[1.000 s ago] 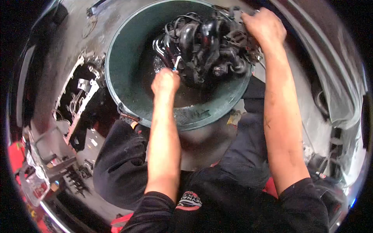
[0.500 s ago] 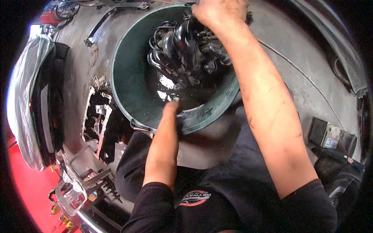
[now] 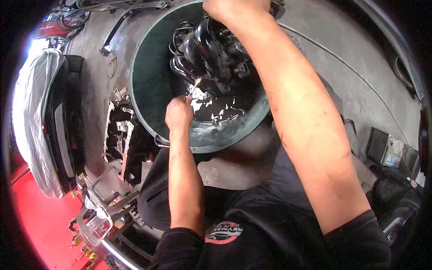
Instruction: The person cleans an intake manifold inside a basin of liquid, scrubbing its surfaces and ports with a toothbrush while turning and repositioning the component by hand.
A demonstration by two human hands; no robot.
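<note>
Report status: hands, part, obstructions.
Left hand holds slim tool; right hand at black pipework, fingers out of frame. Pipework partly inside green tub. Nothing visible between tool and pipework.

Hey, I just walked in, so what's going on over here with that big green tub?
Someone is working on a dark part with curved pipes, which sits tilted in the green tub above some shiny dark liquid. Their left hand holds a slim pale-tipped tool near the part's lower end; whether the tip touches it isn't clear. The right hand is at the part's top, but its fingers are out of sight.
</note>
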